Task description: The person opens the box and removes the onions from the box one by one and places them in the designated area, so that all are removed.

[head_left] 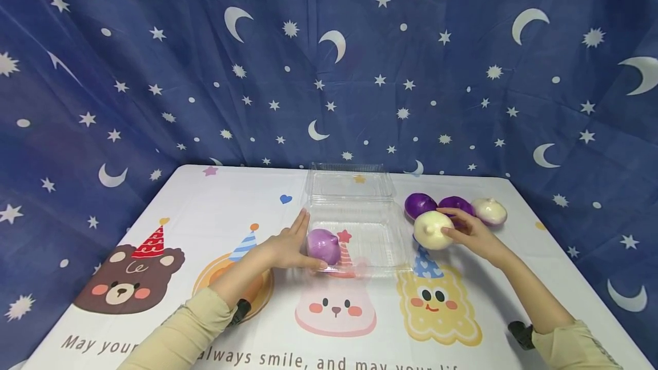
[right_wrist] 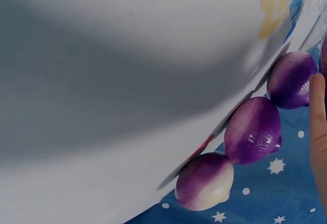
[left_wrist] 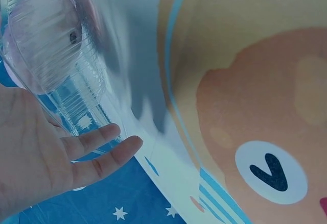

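A clear plastic clamshell container lies on the table with its lid folded back. Inside it, at the left, sits a light purple onion. My left hand rests along the container's left side, fingers straight and thumb at the front edge; in the left wrist view those fingers extend beside the ribbed wall. Between thumb and fingers, my right hand holds a whitish onion just right of the container. Behind that hand, two dark purple onions and a white-and-purple onion form a row.
The white tablecloth carries printed cartoon figures and lettering. A dark blue curtain with moons and stars hangs behind the table's far edge. In the right wrist view, the onion row stands close together near the right hand.
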### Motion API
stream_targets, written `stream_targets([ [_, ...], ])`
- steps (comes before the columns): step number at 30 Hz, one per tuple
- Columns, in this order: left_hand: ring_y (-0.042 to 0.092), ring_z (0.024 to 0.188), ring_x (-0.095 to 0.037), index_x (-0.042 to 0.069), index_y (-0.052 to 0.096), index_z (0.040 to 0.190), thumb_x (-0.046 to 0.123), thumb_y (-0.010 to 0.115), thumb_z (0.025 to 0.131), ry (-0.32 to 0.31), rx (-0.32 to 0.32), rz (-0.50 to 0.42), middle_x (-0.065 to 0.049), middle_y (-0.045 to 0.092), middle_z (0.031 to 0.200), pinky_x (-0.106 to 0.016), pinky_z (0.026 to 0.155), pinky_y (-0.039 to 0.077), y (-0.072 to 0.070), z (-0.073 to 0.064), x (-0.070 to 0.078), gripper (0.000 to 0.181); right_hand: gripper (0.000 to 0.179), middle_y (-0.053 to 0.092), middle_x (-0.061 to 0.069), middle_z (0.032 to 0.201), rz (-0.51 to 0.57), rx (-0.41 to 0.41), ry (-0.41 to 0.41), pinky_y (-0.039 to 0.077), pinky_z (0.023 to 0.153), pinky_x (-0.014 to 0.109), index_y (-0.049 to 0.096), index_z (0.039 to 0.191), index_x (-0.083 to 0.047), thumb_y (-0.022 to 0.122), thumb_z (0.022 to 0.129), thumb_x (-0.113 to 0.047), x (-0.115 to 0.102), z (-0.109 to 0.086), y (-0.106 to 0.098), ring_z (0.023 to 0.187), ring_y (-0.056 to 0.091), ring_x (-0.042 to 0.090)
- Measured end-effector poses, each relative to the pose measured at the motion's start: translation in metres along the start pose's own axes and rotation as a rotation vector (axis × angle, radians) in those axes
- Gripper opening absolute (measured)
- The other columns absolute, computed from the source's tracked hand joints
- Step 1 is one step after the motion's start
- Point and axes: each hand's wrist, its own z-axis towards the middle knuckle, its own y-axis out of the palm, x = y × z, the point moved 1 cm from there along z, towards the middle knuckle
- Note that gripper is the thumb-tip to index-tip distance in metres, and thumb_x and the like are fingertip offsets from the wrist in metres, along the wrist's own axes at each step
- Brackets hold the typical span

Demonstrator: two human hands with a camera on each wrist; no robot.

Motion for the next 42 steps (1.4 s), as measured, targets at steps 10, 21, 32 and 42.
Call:
stream_targets([
  [10,0.026,0.134,-0.053,0.003,-0.004,0.151,0.066,0.066,0.073,0.001,-0.001,-0.008,-0.011,-0.013,0.159,-0.068,0.099,0.032,0.0,0.001,-0.001,0.122,0.048,0.049,0.028,0.13,0.002,-0.14,0.126,0.053,0.072,0.029,0.042,0.137,0.001,0.056,0.095,-0.018,0.0,0.0,-0.001,0.094,0.054,0.002],
  [21,0.03,0.135,-0.049,0.003,-0.002,0.151,0.068,0.065,0.072,0.004,0.017,-0.007,-0.01,-0.011,0.159,-0.067,0.098,0.035,0.004,0.002,-0.001,0.122,0.052,0.043,0.031,0.135,0.069,-0.257,0.223,0.053,0.077,0.036,0.04,0.138,0.002,0.055,0.095,-0.021,0.009,0.0,-0.001,0.108,0.049,0.016],
  [32,0.027,0.136,-0.05,0.005,-0.004,0.151,0.067,0.066,0.072,0.0,0.019,-0.026,-0.009,-0.013,0.159,-0.066,0.099,0.034,0.003,0.001,-0.002,0.122,0.055,0.034,0.036,0.136,0.177,-0.319,0.295,0.054,0.08,0.031,0.026,0.141,0.009,0.046,0.099,-0.019,0.014,0.003,-0.002,0.097,0.054,0.01],
  [42,0.026,0.136,-0.05,0.004,-0.003,0.151,0.066,0.066,0.072,0.002,0.016,-0.024,-0.009,-0.013,0.159,-0.064,0.099,0.037,0.002,0.0,-0.002,0.122,0.061,0.051,0.016,0.125,0.275,-0.357,0.41,0.054,0.085,0.033,0.017,0.142,0.011,0.046,0.099,-0.021,0.02,0.002,-0.007,0.092,0.062,0.009],
])
